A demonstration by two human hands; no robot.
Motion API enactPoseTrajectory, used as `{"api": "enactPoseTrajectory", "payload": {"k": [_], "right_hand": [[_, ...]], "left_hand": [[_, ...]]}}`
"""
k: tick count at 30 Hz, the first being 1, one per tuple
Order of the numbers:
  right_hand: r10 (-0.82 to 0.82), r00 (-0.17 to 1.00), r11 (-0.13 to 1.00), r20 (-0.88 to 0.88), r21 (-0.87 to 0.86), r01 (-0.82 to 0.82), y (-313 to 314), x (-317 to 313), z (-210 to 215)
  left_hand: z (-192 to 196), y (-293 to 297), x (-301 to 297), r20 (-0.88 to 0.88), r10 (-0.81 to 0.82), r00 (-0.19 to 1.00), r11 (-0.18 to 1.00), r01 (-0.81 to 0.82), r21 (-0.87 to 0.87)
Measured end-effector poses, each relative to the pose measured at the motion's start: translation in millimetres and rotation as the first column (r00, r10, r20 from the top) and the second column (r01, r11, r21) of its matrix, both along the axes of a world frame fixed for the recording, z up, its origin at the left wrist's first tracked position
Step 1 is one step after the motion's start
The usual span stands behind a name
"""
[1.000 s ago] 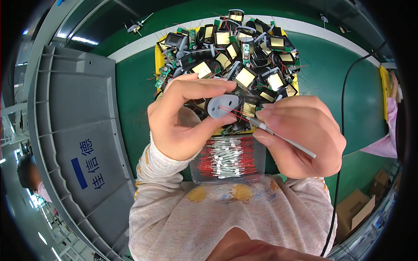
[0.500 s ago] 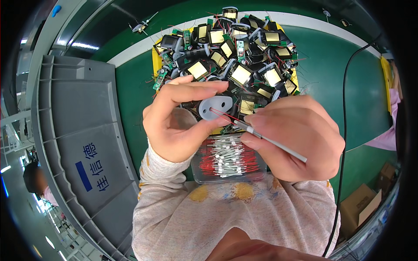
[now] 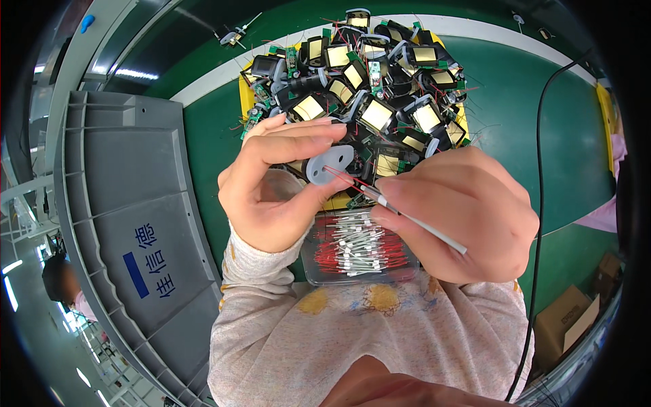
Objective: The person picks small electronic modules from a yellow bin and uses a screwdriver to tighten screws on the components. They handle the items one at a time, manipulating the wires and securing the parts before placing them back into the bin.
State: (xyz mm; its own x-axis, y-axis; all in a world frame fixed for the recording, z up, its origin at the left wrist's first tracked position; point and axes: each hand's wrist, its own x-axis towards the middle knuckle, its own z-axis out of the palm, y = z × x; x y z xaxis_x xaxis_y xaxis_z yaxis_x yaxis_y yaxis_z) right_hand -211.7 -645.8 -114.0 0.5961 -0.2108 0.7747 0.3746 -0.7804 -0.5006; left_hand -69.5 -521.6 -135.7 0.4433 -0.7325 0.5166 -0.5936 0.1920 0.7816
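Note:
My left hand (image 3: 261, 173) is closed, with thumb and fingers around the edge of a small device with a pale grey oval end cap (image 3: 330, 163). Dark holes show in the cap, and thin red wires (image 3: 344, 177) come out of its face. The body behind the cap is mostly hidden by my palm. Those wires lead to a slim grey-white wire lead (image 3: 434, 234) with a pale tip, pinched between thumb and fingers of my right hand (image 3: 468, 210). Just below both hands lies a clear tray (image 3: 319, 277) of red-and-white wire leads (image 3: 356, 247).
Beyond my hands, a heap of black devices with yellow pads (image 3: 376, 115) and green circuit boards fills a yellow tray (image 3: 245, 95). A large grey crate (image 3: 108, 183) stands at left. A black cable (image 3: 539, 149) runs down the right side, and a cardboard box (image 3: 563, 315) sits lower right.
The end cap has tilted and shifted slightly left in my left hand. My right hand's lead has moved a little left too. Both hands keep their hold.

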Motion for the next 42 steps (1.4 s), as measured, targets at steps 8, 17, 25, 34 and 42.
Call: {"api": "enactPoseTrajectory", "payload": {"k": [8,17,25,34,42], "right_hand": [[-0.004,1.000,1.000,0.021,0.009,0.004,-2.3,-0.1,-2.3],[-0.133,0.979,0.991,0.152,0.022,0.131,12.1,7.3,-6.9],[-0.065,0.996,0.998,0.056,0.032,0.063,8.3,0.7,-3.1],[0.029,0.999,0.998,0.020,0.050,-0.030,-1.0,-1.2,-2.6],[-0.075,0.997,0.991,0.003,0.109,0.074,9.0,-2.3,1.5]], "left_hand": [[-0.8,-0.2,-0.4,-0.026,-0.014,1.000,1.000,0.014,-0.006],[-1.2,2.2,-1.3,-0.069,0.005,0.998,1.000,-0.004,0.007],[0.3,2.8,-2.3,-0.078,0.002,0.997,1.000,-0.002,0.001],[0.3,3.2,-2.7,-0.068,-0.007,0.998,1.000,0.006,-0.022],[0.3,2.6,-2.7,-0.044,-0.001,0.999,1.000,-0.001,-0.030]]}}
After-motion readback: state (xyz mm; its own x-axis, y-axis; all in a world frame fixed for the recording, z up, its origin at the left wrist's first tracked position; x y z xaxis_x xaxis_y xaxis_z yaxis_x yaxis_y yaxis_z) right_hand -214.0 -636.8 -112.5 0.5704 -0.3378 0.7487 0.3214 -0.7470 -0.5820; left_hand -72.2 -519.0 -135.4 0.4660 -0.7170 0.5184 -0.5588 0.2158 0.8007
